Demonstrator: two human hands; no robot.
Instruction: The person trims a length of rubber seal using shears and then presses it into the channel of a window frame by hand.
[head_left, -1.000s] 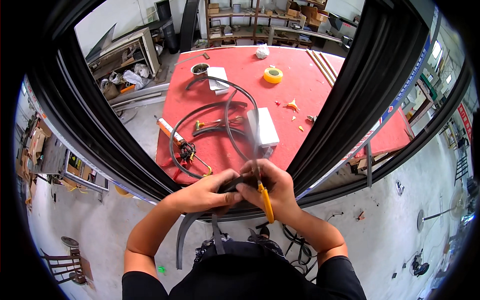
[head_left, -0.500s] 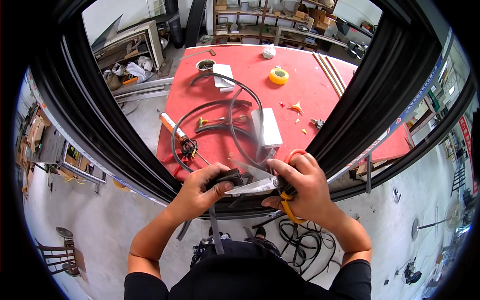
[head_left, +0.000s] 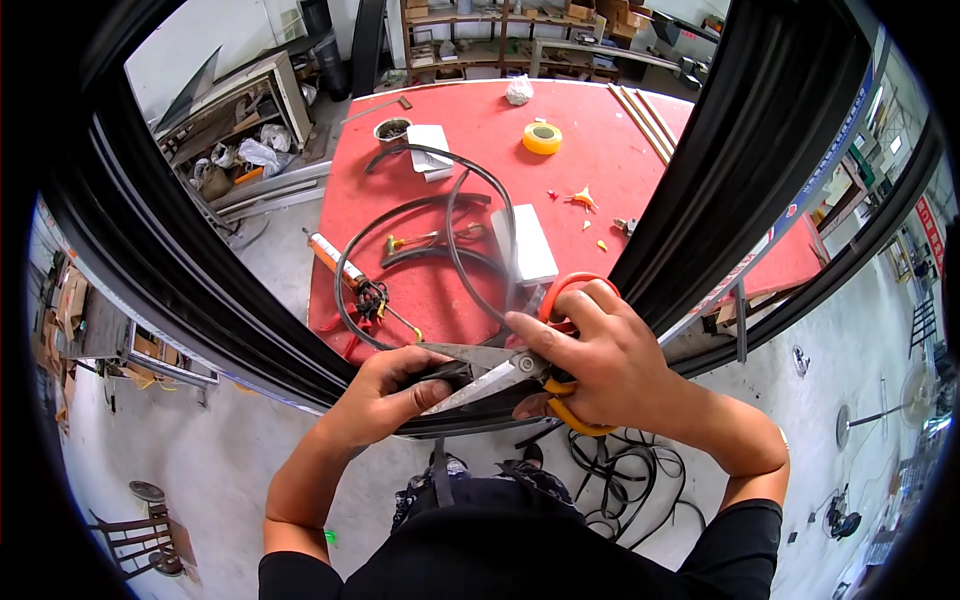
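Observation:
In front of my body, my left hand (head_left: 382,395) is closed on the end of a black rubber strip (head_left: 448,374), pinched between thumb and fingers. My right hand (head_left: 610,360) grips scissors (head_left: 492,384) with red-orange and yellow handles, fingers through the loops. The blades stand apart and point left, one on either side of the strip close to my left thumb. Whether they cut into it is hidden. Long black strip loops (head_left: 512,215) arc over the red table just beyond my hands.
Black frame bars rise on the left (head_left: 215,235) and right (head_left: 735,140). On the red table (head_left: 460,105) lie a caulking gun (head_left: 335,258), a white box (head_left: 530,248) and a yellow tape roll (head_left: 541,138). More black strip (head_left: 625,480) is tangled on the floor at right.
The scissors have moved left, bringing their blades around the strip end in my left hand. Both hands keep their grip. The whole view has shifted slightly.

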